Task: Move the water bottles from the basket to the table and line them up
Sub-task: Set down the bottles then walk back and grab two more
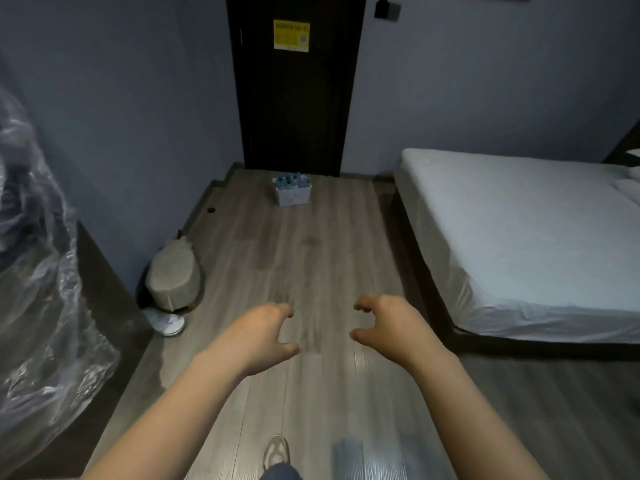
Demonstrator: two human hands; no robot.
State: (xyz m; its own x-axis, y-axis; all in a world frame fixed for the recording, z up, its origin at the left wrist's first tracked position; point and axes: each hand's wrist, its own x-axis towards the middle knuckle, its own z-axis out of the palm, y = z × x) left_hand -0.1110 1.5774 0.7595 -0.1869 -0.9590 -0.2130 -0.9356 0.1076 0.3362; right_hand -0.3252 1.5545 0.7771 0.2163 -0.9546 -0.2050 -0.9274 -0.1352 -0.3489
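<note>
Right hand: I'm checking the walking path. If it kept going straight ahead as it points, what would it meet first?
The way looks free: the right hand points over bare floor toward the basket by the door, though depth is unclear.

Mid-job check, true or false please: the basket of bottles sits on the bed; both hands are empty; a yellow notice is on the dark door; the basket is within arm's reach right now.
1. The basket sits on the bed. False: it stands on the floor by the dark door.
2. The left hand and right hand are empty. True.
3. A yellow notice is on the door. True.
4. The basket is within reach. False: it looks far across the floor.
</note>
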